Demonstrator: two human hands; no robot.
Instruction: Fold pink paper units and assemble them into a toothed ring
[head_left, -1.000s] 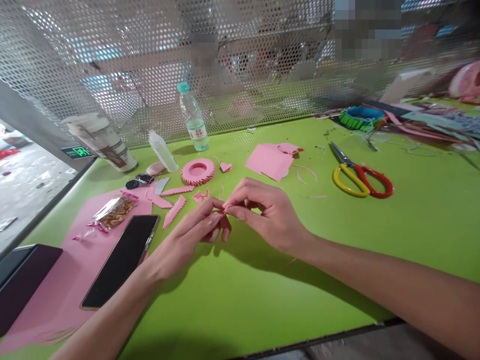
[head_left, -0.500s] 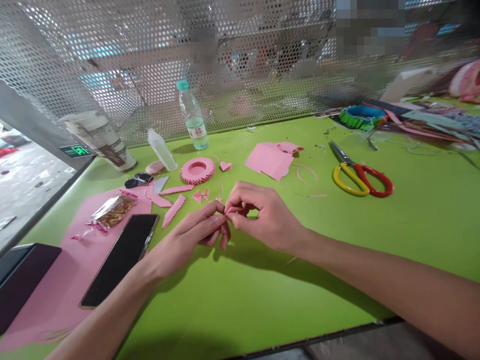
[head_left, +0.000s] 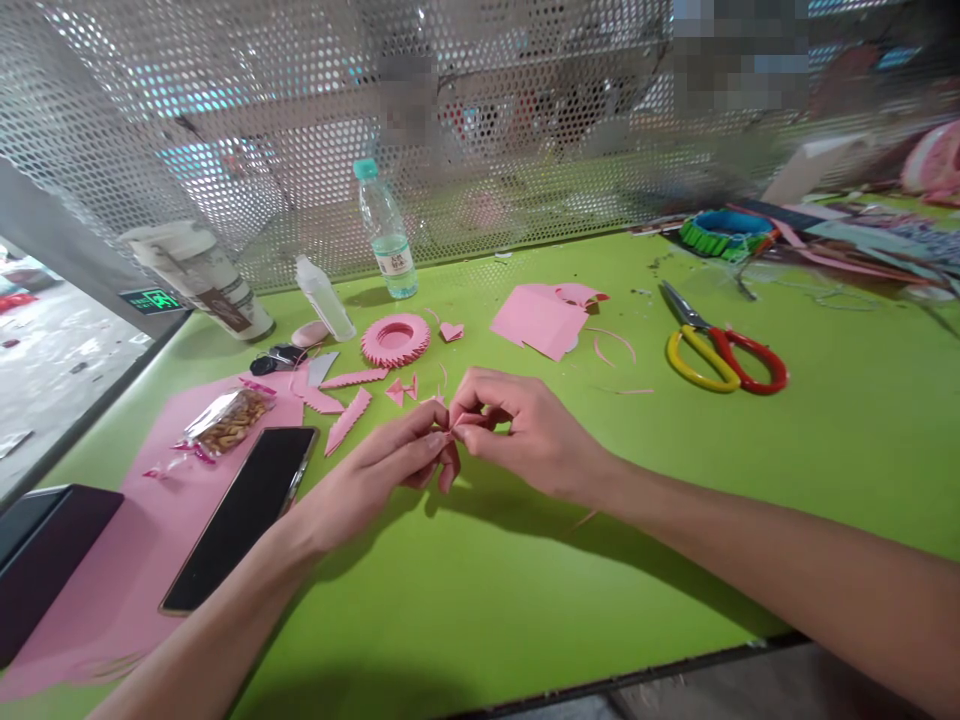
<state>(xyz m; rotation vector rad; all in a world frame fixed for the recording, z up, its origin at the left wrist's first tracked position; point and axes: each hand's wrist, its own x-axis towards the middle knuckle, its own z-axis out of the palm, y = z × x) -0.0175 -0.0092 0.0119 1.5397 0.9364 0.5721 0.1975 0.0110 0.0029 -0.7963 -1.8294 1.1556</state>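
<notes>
My left hand and right hand meet above the green desk, fingers pinched on a tiny pink paper piece so it can't slip. Zigzag-cut pink paper strips sit just beside, within easy reach.

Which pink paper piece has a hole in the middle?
The round pink paper ring with the zigzag edge, just below the water bottle. The little heart and the long jagged strip nearby have no hole.
</notes>
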